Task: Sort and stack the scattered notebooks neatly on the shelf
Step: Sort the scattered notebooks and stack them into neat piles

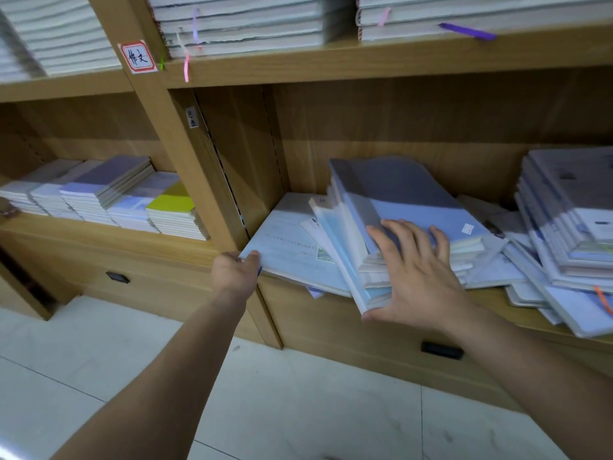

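A crooked pile of blue-covered notebooks lies in the middle of the wooden shelf, fanned out and partly over the front edge. My right hand lies on the pile's near end, fingers spread over the top cover and thumb against the lower edge. A flat pale notebook sticks out to the left under the pile. My left hand pinches that notebook's near left corner, thumb on top. More loose notebooks spread out to the right of the pile.
A taller skewed stack stands at the right end of the shelf. The left bay holds tidy low stacks, one with a yellow cover. Full shelves sit above. Drawer fronts with black handles run below, over a white tiled floor.
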{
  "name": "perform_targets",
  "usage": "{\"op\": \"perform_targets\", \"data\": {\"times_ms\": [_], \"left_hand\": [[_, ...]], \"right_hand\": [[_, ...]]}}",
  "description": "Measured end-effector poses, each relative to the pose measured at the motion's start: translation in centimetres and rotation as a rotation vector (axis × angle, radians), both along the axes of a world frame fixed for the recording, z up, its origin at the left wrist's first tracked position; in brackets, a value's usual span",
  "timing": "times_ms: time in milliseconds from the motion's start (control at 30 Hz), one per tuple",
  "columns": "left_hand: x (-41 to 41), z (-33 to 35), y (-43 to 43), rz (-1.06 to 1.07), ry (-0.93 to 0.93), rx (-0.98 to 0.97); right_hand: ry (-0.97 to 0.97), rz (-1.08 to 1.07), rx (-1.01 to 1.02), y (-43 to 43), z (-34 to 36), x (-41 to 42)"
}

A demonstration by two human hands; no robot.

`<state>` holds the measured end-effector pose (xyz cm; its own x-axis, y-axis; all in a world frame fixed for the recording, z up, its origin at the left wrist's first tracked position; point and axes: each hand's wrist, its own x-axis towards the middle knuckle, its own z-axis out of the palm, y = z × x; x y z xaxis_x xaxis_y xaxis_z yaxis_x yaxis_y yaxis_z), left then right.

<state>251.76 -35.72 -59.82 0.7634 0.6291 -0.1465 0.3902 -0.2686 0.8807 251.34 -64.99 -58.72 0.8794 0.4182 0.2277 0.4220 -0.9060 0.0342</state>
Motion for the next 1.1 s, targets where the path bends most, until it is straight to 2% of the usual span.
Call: {"op": "perform_targets", "data": {"times_ms": [233,433,567,833,1100], "left_hand": [[-2.4,1.0,-1.3,-0.068,-0.022,0.015],[-3.9,0.9,0.2,-0.195,0.068,-0.089],[-3.1,0.4,0.0,-0.306,0.164,-0.014],[-1.8,1.1,-1.0,-0.254,0.076,-0.087],[-4.2,2.6,-0.3,-0.338,0.115,0.055]], "right_hand": [[0.025,-0.001,0.017,0.0,0.5,0.0],[0.036,0.011,0.027,0.0,0.5,0.0],[0.033,0.011,0.018,0.0,0.3,0.0],[0.032,0.015,0.024,0.2,0.4,0.2],[0.019,0.001,0.030,0.6,0.8,-0.1]]}}
